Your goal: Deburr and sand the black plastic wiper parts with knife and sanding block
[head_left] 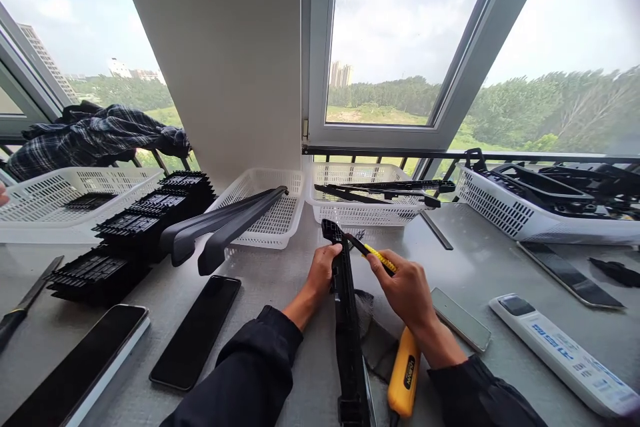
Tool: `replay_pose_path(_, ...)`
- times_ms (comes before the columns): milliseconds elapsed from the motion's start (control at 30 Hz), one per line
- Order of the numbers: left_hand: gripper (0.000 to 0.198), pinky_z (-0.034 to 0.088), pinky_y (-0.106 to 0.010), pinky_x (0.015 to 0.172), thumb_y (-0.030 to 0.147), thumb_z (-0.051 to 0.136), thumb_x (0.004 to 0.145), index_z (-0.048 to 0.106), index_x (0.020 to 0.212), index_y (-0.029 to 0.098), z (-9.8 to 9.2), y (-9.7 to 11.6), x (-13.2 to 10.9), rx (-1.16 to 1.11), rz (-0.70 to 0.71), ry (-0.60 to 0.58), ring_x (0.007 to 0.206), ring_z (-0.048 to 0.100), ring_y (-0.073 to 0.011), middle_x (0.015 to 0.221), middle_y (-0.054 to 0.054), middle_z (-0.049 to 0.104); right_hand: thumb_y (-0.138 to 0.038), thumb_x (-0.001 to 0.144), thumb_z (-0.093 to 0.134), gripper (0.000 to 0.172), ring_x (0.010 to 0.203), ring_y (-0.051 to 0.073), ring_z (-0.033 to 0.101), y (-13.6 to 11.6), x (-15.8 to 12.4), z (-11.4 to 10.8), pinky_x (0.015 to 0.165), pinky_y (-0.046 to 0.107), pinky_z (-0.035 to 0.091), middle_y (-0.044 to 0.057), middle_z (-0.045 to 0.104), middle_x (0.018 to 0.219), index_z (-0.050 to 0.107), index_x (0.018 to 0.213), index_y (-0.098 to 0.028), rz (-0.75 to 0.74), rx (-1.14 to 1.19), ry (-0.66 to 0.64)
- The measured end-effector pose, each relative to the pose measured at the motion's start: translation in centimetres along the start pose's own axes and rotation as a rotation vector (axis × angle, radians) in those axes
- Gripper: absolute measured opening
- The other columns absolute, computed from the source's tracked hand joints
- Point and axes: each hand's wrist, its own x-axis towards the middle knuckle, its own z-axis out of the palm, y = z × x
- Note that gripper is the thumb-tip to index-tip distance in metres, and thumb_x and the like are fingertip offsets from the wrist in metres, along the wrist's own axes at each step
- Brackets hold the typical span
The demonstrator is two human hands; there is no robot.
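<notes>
My left hand (322, 273) is closed around the upper part of a long black plastic trim strip (346, 327), which points away from me with its ribbed underside up. In my right hand (406, 287) is a yellow and black utility knife (376, 256). Its front end is at the strip's far end, close to my left thumb; I cannot tell whether the blade touches the plastic. Under my right wrist lies a yellow-handled tool (405, 373) with a dark cord. A crumpled dark grey cloth (375, 340) is partly hidden between it and the strip.
White baskets (270, 240) line the window side, several with black parts. Stacked black grilles (95, 273) and grey trim bars (230, 233) stand left. Phones (197, 333), a knife (30, 300) and a white handheld device (560, 353) lie about. Another person's fingers (3, 194) show at far left.
</notes>
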Motion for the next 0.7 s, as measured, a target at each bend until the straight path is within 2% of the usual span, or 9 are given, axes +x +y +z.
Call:
replay_pose_path(100, 0.05, 0.025, -0.028, 0.052, 0.063, 0.072, 0.074, 0.045, 0.06, 0.023, 0.2, 0.3, -0.3, 0.027, -0.019, -0.055, 0.053, 0.031, -0.0103, 0.056, 0.006, 0.038, -0.066, 0.104, 0.049, 0.055, 0.059, 0.02, 0.066, 0.3, 0.1, -0.1, 0.061, 0.028, 0.039, 0.005, 0.076, 0.072, 0.081, 0.097, -0.022, -0.001, -0.023, 0.019)
replay_pose_path(200, 0.047, 0.027, -0.029, 0.054, 0.061, 0.072, 0.075, 0.048, 0.061, 0.023, 0.3, 0.7, -0.4, 0.032, -0.013, -0.051, 0.055, 0.035, -0.0117, 0.057, 0.005, 0.042, -0.064, 0.104, 0.05, 0.051, 0.069, 0.021, 0.071, 0.2, 0.0, -0.1, 0.065, 0.028, 0.041, 0.006, 0.079, 0.079, 0.081, 0.099, -0.023, -0.015, -0.029, 0.032)
replay_pose_path(333, 0.043, 0.037, -0.03, 0.061, 0.059, 0.074, 0.077, 0.055, 0.065, 0.022, 0.1, 1.0, -0.4, 0.053, 0.023, 0.046, 0.067, 0.048, -0.0175, 0.063, 0.0, 0.053, -0.06, 0.103, 0.054, 0.046, 0.071, 0.02, 0.071, 0.0, -0.2, 0.0, 0.067, 0.027, 0.042, 0.005, 0.08, 0.083, 0.081, 0.094, -0.024, -0.042, -0.042, 0.026)
replay_pose_path(433, 0.035, 0.045, -0.031, 0.074, 0.051, 0.074, 0.081, 0.061, 0.068, 0.021, -0.1, 0.9, -0.2, 0.076, 0.069, 0.112, 0.082, 0.058, -0.0219, 0.074, -0.004, 0.063, -0.056, 0.102, 0.057, 0.043, 0.063, 0.017, 0.065, -0.1, -0.2, -0.1, 0.064, 0.027, 0.039, 0.003, 0.076, 0.075, 0.078, 0.084, -0.023, -0.062, -0.06, 0.007)
replay_pose_path(533, 0.027, 0.047, -0.03, 0.086, 0.045, 0.072, 0.084, 0.069, 0.075, 0.02, -0.3, 0.4, 0.1, 0.075, 0.095, 0.156, 0.096, 0.063, -0.023, 0.088, -0.006, 0.07, -0.055, 0.1, 0.058, 0.043, 0.056, 0.015, 0.059, -0.3, -0.2, -0.3, 0.06, 0.027, 0.038, 0.002, 0.072, 0.068, 0.076, 0.077, -0.023, -0.071, -0.057, 0.012)
replay_pose_path(600, 0.029, 0.047, -0.03, 0.085, 0.048, 0.069, 0.085, 0.072, 0.078, 0.019, -0.2, 0.0, 0.3, 0.058, 0.093, 0.134, 0.093, 0.063, -0.0223, 0.089, -0.006, 0.07, -0.055, 0.099, 0.058, 0.043, 0.056, 0.015, 0.058, -0.4, -0.1, -0.5, 0.06, 0.027, 0.038, 0.002, 0.071, 0.067, 0.075, 0.077, -0.023, -0.062, -0.037, 0.037)
replay_pose_path(700, 0.038, 0.045, -0.029, 0.071, 0.055, 0.066, 0.083, 0.073, 0.081, 0.017, 0.0, -0.1, 0.3, 0.022, 0.066, 0.029, 0.075, 0.058, -0.0188, 0.078, -0.004, 0.066, -0.056, 0.1, 0.056, 0.043, 0.059, 0.016, 0.061, -0.4, -0.1, -0.5, 0.062, 0.027, 0.04, 0.002, 0.072, 0.069, 0.076, 0.082, -0.023, -0.042, -0.003, 0.055)
